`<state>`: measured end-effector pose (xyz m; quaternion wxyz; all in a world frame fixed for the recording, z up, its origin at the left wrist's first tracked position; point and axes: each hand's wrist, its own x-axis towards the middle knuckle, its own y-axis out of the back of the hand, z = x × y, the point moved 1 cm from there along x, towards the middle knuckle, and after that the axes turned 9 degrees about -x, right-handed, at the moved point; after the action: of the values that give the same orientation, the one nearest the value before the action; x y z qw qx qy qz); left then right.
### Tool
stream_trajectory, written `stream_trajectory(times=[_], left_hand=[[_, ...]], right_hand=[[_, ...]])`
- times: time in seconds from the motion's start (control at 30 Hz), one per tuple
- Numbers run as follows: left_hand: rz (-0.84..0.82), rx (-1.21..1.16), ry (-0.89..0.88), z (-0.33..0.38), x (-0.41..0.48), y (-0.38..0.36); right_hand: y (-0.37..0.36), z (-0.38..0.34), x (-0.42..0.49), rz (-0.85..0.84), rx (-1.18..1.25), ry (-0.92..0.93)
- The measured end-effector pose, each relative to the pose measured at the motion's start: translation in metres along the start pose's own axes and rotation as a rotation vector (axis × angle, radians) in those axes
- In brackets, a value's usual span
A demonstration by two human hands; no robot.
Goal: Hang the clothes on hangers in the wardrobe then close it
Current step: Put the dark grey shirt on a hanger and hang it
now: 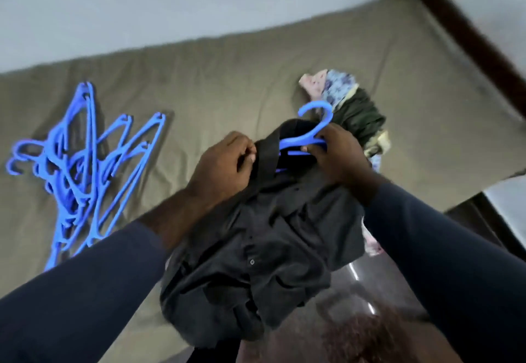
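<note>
I've got my left hand (225, 160) pinching the black shirt's (256, 248) collar above the bed (227, 77), right hand (336, 157) gripping the blue hanger (310, 132) (limp, light cloth, likely to slip off; best held at shoulders).

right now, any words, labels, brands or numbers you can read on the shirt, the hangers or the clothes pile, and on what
No text can be read anywhere.
Black shirt: plain fabric and buttons, no tag in view.
Blue hanger and pile of hangers: no markings visible.
Folded clothes: printed patterns only, blurred, no letters.
</note>
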<state>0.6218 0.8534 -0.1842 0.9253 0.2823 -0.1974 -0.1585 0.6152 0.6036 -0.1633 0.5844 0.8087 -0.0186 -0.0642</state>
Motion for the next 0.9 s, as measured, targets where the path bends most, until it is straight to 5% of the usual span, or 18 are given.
stream_trajectory(times=[0.17,0.33,0.5,0.7,0.9], left_hand=[[0.027,-0.014,-0.073,0.161,0.037,0.062],[-0.175,-0.131,-0.037,0.32,0.062,0.092],[0.063,-0.067,-0.234,0.445,0.053,0.119],[0.411,0.069,-0.422,0.542,0.023,0.166],[0.479,0.359,-0.484,0.596,0.016,0.2]], right_hand=[[0.156,-0.017,-0.08,0.134,-0.025,0.098],[0.293,-0.033,-0.162,0.311,-0.002,0.11],[0.393,-0.048,-0.238,0.55,-0.096,0.113],[0.457,-0.075,-0.292,0.965,-0.564,0.017],[0.518,-0.089,-0.329,0.972,-0.712,-0.111]])
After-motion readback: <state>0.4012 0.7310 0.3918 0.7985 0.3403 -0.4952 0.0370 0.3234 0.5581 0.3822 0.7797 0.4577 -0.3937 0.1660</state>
